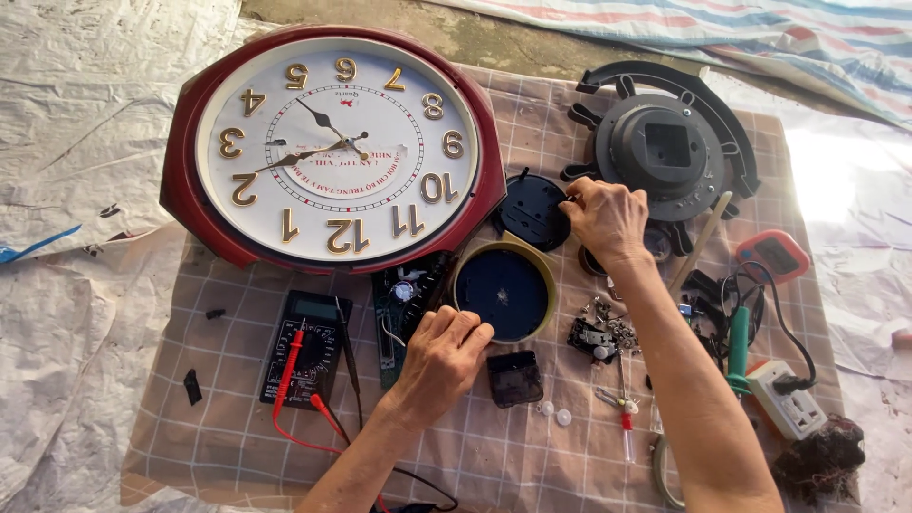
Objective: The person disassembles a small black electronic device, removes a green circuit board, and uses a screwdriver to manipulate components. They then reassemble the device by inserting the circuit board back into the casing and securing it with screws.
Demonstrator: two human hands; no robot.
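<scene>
Beside the wall clock point(332, 147), the left hand point(442, 356) touches a round case point(503, 290).

bright daylight | glare on right sheet point(836, 171) | soft shadows | sharp focus

A checked cloth point(237, 418) lies over crinkled white plastic sheeting point(76, 123) in daylight.

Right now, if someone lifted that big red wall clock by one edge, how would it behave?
The wall clock looks rigid, so it would probably lift flat rather than flop. Its wide frame suggests some weight and awkward one-handed handling. The face seems to have a clear cover, likely fragile. It lies flat on the checked cloth, so rolling seems unlikely.
</scene>
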